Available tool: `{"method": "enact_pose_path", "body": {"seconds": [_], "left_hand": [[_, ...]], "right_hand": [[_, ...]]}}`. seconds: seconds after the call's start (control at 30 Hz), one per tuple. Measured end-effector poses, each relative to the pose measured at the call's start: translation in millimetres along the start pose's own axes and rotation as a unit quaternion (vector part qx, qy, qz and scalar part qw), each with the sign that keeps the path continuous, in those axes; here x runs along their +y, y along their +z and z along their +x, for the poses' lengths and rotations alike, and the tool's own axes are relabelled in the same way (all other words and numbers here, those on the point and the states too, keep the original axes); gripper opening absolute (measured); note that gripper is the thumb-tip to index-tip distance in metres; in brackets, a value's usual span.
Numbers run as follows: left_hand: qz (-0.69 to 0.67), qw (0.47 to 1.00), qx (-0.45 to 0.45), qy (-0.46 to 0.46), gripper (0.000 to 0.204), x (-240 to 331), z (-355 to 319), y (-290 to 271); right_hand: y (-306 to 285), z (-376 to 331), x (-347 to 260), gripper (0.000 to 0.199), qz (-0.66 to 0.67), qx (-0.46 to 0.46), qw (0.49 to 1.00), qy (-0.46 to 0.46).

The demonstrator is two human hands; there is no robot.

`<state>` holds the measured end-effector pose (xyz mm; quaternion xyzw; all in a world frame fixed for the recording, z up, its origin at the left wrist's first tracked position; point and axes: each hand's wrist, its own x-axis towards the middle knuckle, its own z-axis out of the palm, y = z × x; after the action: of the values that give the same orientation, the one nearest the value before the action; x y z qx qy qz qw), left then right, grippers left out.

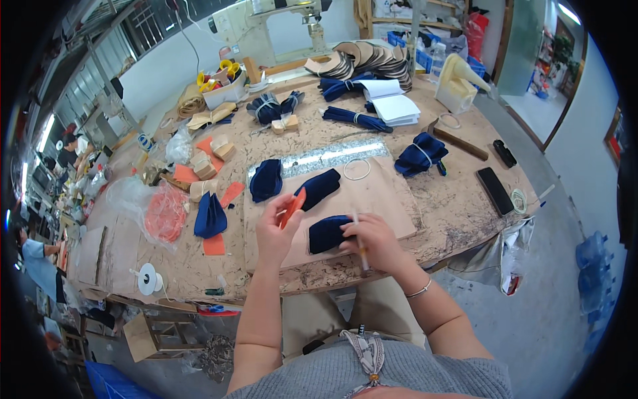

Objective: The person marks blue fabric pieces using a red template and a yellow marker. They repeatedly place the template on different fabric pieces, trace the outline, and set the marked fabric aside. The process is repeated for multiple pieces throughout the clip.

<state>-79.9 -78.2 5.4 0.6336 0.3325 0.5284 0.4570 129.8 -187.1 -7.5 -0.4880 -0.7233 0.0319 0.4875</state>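
Note:
My left hand (pixel 271 229) pinches a small flat orange piece (pixel 292 209) above the board. In my right hand (pixel 375 243) is a slim pen (pixel 363 251), held upright between the fingers. A dark blue fabric piece (pixel 325 235) lies beside that hand, partly covered by its fingertips. Behind my left hand, a second dark blue piece (pixel 321 187) rests on the pale board (pixel 389 199), and a third blue piece (pixel 266 180) is to its left. A thin white ring (pixel 357 169) sits near the board's shiny metal strip (pixel 319 159).
Tied blue bundles (pixel 420 154) stand right of the board, with a hammer (pixel 460 141) and a phone (pixel 495 191) beyond. On the left are a plastic bag (pixel 166 213), a blue stack (pixel 211 216) and a white spool (pixel 150 279). A sewing machine (pixel 266 30) stands behind.

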Motion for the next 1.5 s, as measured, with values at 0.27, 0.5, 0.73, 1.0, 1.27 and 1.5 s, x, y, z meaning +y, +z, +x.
{"method": "enact_pose_path", "body": {"seconds": [0.27,0.5,0.73,1.0,1.27,1.5], "left_hand": [[0.047,0.997,0.019,0.056,0.039,-24.6,-57.8,-29.4],[0.043,0.998,0.008,0.052,0.046,-26.0,-61.0,-27.6],[0.065,0.995,0.021,0.078,0.05,-32.7,-62.0,-25.6],[0.053,0.995,0.029,0.078,0.056,-32.3,-64.9,-27.3],[0.054,0.994,0.031,0.086,0.056,-34.9,-63.9,-24.2],[0.175,0.964,0.0,0.199,0.037,-27.6,-57.5,-26.7]], "right_hand": [[12.2,11.9,6.2,0.013,0.045,-0.156,0.984,0.074],[5.7,31.5,-7.7,0.026,0.085,-0.198,0.968,0.13],[13.6,45.2,-4.8,0.039,-0.015,-0.236,0.968,0.079],[19.3,39.5,-6.0,0.043,-0.034,-0.182,0.979,0.083],[10.0,41.2,7.2,0.025,0.084,-0.136,0.971,0.177],[-3.3,135.8,18.9,0.01,-0.022,-0.075,0.995,0.069]]}}
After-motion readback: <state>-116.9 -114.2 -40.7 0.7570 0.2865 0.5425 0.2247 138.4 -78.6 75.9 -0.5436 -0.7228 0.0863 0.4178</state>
